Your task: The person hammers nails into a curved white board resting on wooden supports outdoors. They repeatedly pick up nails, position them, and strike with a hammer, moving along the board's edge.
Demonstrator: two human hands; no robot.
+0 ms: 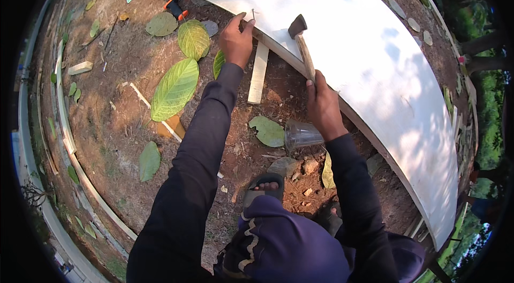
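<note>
A large white board [342,31] lies in front of me, its near edge backed by a wooden strip. Close to that edge, a thin nail [253,14] stands upright on the board. My left hand [236,40] is beside the nail, thumb and forefinger apart and seemingly not touching it. In my right hand [324,105] is a hammer [303,47], gripped by its wooden handle. Its dark metal head is raised over the board, to the right of the nail.
A wood strip [258,73] extends from under the board. Below it lie a clear plastic cup [303,135] and my sandalled foot [266,184]. Large leaves [175,89], a small wood block [80,68] and a black-and-orange tool [176,6] are on the dirt to the left.
</note>
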